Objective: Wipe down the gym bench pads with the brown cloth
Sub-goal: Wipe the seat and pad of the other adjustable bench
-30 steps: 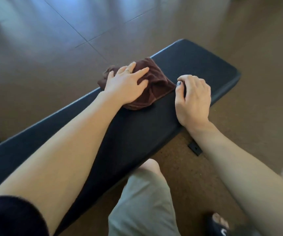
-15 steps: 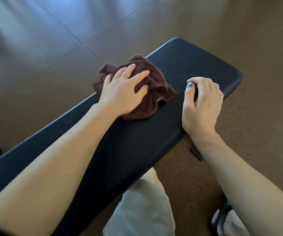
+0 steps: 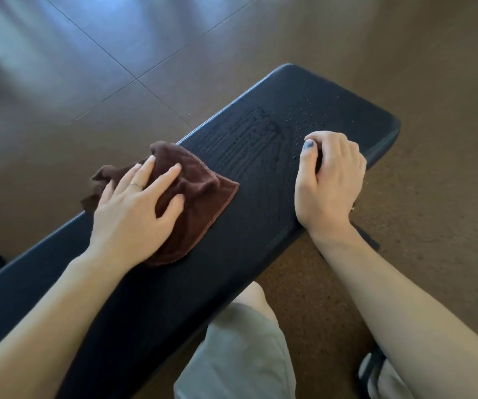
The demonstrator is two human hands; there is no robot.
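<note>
- Brown terry cloth [image 3: 200,197], stitched hem, lies crumpled on the black padded bench surface [image 3: 261,226].
- Left hand [image 3: 134,214] presses it, fingers spread.
- Right hand [image 3: 328,180] rests nearby, fingers curled under, holding nothing visible.
- Wet streaks [image 3: 249,139] bead beyond the cloth.

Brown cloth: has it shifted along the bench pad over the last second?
Yes. The brown cloth, under the left hand, has slid back along the bench pad, away from its far end, baring wet streaks there.

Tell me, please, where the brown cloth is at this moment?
In the head view, the brown terry cloth lies on the black padded gym bench, left of centre, pressed under the left hand; its far corner overhangs the bench's far edge.
</note>
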